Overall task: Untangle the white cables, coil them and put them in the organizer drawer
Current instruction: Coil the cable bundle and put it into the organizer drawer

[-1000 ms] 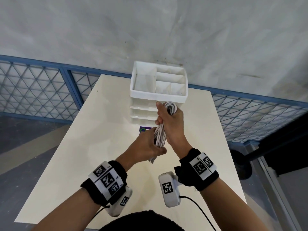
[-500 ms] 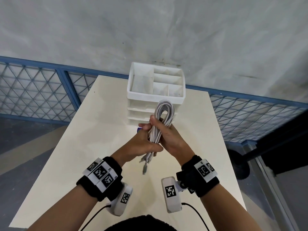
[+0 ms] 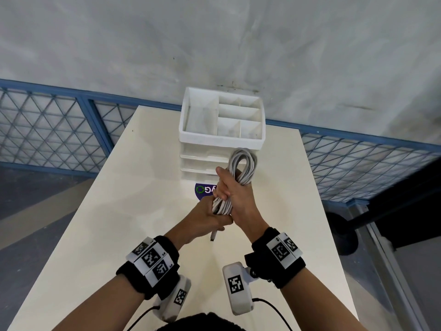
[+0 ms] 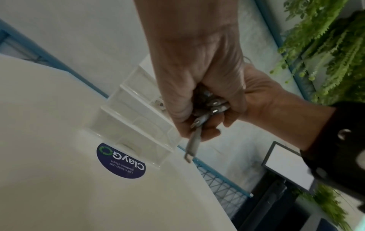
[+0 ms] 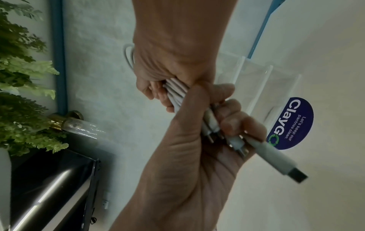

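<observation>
I have both hands on the white cables (image 3: 241,168): my right hand (image 3: 235,194) is wrapped round the middle of the coiled bundle, my left hand (image 3: 205,217) closed just below it on the plug ends. The loop stands above my right grip, before the organizer (image 3: 222,139) on the surface (image 3: 133,187).

- My head view looks down and forward over the worktop (image 3: 143,187), from above the hands.
- Both wrist views sit close under the hands, looking up along them.
- All three share the round sticker (image 4: 120,161) by the organizer (image 3: 222,139).
</observation>
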Tool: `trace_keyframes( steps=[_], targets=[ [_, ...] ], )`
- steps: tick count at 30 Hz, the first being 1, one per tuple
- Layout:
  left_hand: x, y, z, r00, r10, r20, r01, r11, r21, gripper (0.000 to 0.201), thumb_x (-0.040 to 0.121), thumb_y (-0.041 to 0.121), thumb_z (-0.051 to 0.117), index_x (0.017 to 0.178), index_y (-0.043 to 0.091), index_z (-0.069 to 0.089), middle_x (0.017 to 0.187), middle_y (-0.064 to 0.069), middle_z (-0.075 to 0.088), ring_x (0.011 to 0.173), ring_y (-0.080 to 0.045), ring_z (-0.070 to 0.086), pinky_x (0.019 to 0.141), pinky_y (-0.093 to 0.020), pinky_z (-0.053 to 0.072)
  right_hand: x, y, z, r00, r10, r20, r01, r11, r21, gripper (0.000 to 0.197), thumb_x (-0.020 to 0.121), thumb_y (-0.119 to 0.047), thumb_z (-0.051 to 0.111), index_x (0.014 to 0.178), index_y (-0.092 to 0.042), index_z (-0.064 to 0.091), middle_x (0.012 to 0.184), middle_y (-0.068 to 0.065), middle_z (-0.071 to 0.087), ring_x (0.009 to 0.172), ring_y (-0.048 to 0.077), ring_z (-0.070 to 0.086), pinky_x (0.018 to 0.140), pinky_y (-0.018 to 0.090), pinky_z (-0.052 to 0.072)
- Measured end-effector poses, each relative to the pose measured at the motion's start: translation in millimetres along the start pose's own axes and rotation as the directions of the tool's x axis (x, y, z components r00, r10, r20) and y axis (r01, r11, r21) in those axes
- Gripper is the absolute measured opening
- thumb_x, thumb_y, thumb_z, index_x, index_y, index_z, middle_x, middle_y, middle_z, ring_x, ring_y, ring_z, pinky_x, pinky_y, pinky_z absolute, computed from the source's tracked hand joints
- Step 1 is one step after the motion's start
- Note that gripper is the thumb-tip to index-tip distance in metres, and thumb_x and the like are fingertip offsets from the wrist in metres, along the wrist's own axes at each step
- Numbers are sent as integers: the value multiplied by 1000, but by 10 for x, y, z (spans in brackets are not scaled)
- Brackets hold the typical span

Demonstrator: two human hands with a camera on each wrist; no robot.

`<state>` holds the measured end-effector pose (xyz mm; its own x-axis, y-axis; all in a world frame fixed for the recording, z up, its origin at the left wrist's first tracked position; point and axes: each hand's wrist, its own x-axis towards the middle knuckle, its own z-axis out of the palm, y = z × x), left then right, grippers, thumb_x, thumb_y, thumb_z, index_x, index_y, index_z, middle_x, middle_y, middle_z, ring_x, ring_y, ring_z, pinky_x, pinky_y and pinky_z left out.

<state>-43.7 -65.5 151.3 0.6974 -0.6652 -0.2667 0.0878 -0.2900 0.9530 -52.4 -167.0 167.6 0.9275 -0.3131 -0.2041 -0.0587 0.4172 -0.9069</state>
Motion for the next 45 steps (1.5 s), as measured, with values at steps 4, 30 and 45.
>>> trace_keyframes(
  steps=[4,30,45],
  targets=[
    [56,18,-36,992,-121,46,113,981,160,16,77,24,72,82,27,57,72,7,63,69,-10,58,62,-23,46,7,56,-76,1000,-12,-17,10,994,-109,42,88,-16,62,56,-17,35,40,-4,32,38,11,31,50,25,38],
    [223,-192,-207,929,-363,74,293,596,-748,16,92,4,47,95,-3,61,82,-13,70,70,-21,68,63,-27,59,75,-21,-194,984,25,179,-34,998,45,45,92,-17,55,55,-16,29,42,-4,29,43,12,35,63,31,40],
    [-20,-78,-202,996,40,83,-20,972,-232,27,82,16,70,106,6,67,98,-5,71,94,-11,64,89,-25,51,86,2,-169,994,86,-60,-95,984,-153,17,87,-19,62,75,-9,62,76,8,67,72,20,66,69,35,56]
  ],
)
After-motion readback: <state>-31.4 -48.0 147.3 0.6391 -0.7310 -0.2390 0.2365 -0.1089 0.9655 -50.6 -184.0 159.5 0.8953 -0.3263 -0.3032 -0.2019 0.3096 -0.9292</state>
